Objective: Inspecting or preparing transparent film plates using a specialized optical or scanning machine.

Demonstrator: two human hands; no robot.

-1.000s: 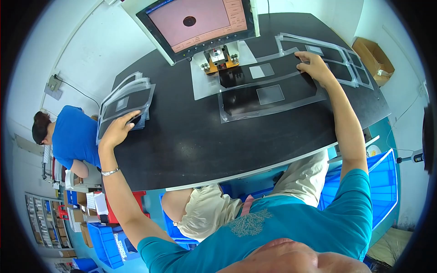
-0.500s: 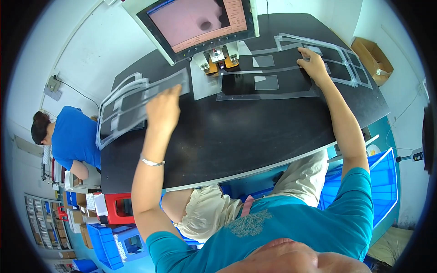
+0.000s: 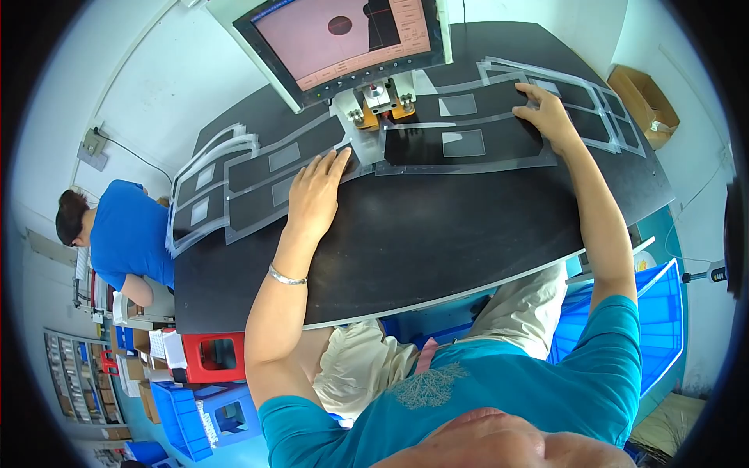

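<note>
My left hand (image 3: 316,191) lies with fingers stretched out on the right end of a clear film sheet (image 3: 251,178). This sheet has pale borders and small rectangular panes, and overlaps other sheets at the left. My right hand (image 3: 552,121) rests at the right end of another clear film sheet (image 3: 499,164), thumb and forefinger apart; its other fingers are partly hidden. Between the two sheets stands a bench machine with a metal head (image 3: 378,97) and orange-yellow blocks (image 3: 404,111). Where the left sheet's inner end meets the machine is hard to make out.
Above the machine, a monitor (image 3: 343,39) shows a dark round spot on pink. More film sheets (image 3: 605,117) overlap at the table's right, near a cardboard box (image 3: 644,105). A person in blue (image 3: 131,234) is at the left. Below are a red stool (image 3: 211,359) and blue crate (image 3: 659,320).
The left sheet, raised and blurred before, now lies flatter toward the machine. My left hand has moved right and its fingers have spread. On the monitor, the spot has shifted.
</note>
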